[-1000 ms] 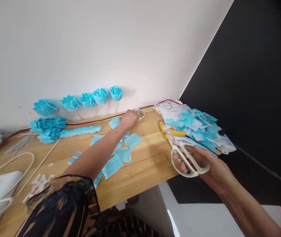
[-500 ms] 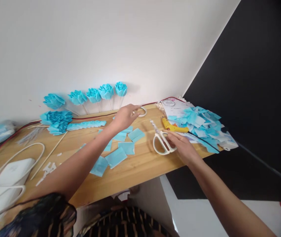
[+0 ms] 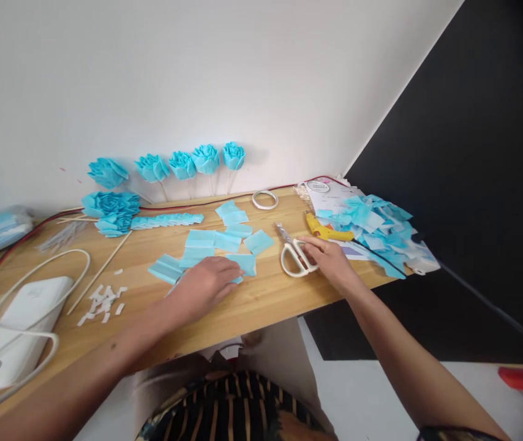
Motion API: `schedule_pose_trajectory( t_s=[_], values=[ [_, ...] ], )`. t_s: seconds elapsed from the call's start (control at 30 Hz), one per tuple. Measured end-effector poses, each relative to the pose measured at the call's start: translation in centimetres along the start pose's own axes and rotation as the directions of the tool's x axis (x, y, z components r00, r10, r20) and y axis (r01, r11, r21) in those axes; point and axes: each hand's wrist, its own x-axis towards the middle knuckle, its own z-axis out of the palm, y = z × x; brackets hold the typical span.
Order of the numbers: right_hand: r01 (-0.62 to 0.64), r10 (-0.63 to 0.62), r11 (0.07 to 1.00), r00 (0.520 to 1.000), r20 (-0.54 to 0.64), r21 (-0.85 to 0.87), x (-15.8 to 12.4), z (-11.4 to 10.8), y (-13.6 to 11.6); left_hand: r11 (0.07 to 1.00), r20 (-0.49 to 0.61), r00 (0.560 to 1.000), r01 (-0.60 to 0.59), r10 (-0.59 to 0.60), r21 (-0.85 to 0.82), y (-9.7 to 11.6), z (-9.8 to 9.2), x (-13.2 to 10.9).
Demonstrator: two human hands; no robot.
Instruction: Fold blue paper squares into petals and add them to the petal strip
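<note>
My right hand [image 3: 328, 260] grips the white handles of a pair of scissors [image 3: 294, 257], whose blades point away from me over the wooden table. My left hand [image 3: 209, 285] rests low over several light-blue fabric squares [image 3: 199, 240] spread in front of me. Its fingers reach to the right with their tips on or just above the nearest squares; the hand covers part of them, and I see nothing held. Behind the squares lies a roll of white tape [image 3: 265, 199], apart from both hands.
A yellow glue gun [image 3: 328, 229] and a heap of blue pieces [image 3: 376, 226] lie to the right. Blue fabric flowers [image 3: 206, 159] on sticks lean along the wall. At left are white scraps [image 3: 105, 300], a white power bank [image 3: 41, 306] with its cable, and a thin stick [image 3: 100, 269].
My left hand has moved from the tape roll back toward me, down over the blue squares. The tape stays on the table. The right hand remains at the scissors; the view has shifted slightly.
</note>
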Motion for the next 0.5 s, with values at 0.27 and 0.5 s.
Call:
schedule_pose_trajectory(
  t_s=[0.27, 0.5],
  values=[
    [-0.003, 0.015, 0.99, 0.996, -0.083, 0.14, -0.4, -0.3, 0.3, 0.98, 0.072, 0.995, -0.081, 0.069, 0.181, 0.5, 3.5, 4.0],
    [-0.041, 0.046, 0.986, 0.999, -0.027, 0.159, -1.4, -0.8, -0.5, 0.964, 0.08, 0.997, -0.028, 0.007, 0.265, -0.8, 3.0, 4.6]
  ],
)
